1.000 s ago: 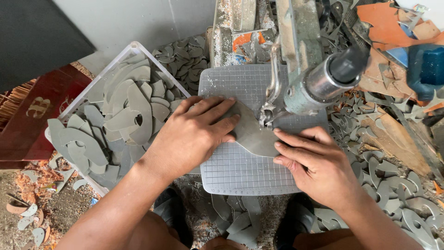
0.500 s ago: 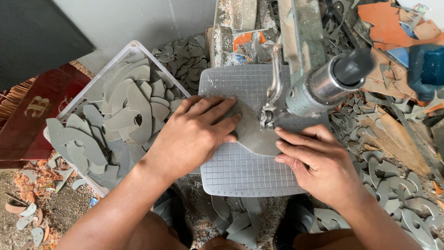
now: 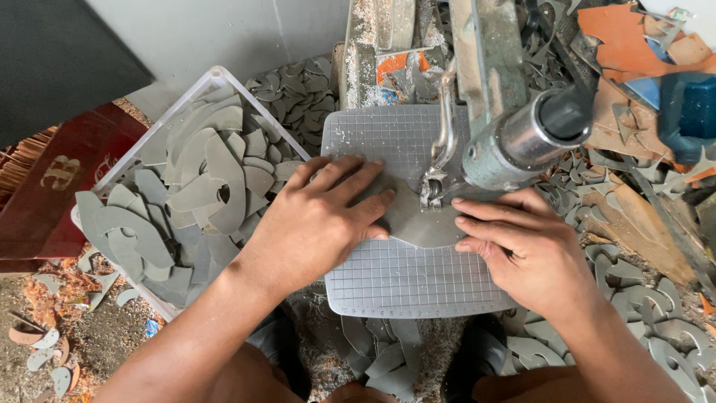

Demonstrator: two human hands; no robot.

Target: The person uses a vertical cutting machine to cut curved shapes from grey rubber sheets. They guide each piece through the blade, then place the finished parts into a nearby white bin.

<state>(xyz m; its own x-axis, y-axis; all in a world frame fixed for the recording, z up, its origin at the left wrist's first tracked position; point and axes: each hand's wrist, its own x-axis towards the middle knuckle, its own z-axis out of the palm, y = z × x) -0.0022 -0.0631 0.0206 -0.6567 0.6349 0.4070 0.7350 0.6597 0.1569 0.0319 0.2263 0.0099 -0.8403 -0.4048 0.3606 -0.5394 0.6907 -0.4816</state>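
Grey sheet (image 3: pixel 418 220) has turned slightly between both hands.

A grey sheet (image 3: pixel 421 220) is pressed on a pale grid-lined table (image 3: pixel 403 280); grey cutouts (image 3: pixel 186 201) are heaped in a clear tray (image 3: pixel 216 76).

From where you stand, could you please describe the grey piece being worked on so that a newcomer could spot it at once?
Find the pale gridded machine table under the metal saw head. On it, between the left hand and right hand, lies the flat grey sheet piece. Unlike the cut grey shapes heaped in the clear bin at left, it lies alone, pressed flat by both hands.
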